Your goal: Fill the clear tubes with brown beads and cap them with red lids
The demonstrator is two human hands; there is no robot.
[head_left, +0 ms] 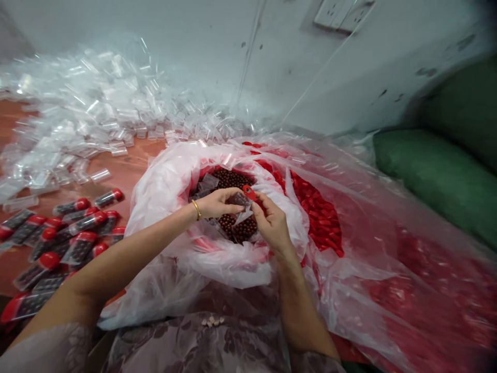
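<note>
Head view; from my remote seat, white bag (159, 186) spreads beneath fingers; red-capped tubes (87, 223) lie left of them; brown beads (229, 178) fill bag under fingertips; left hand (218, 203), slightly parted, pinches clear plastic piece (241, 199); right hand (272, 220), curled close, grips red piece (249, 192) beside left fingertips.

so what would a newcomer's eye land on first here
Probably the bright red heap right of the white bag, along with the dark brown beads inside that bag. Above the beads, the right hand pinches a red piece close to the left hand. Next, likely the glinting pile of clear tubes at upper left, with filled red-capped containers below it.
</note>
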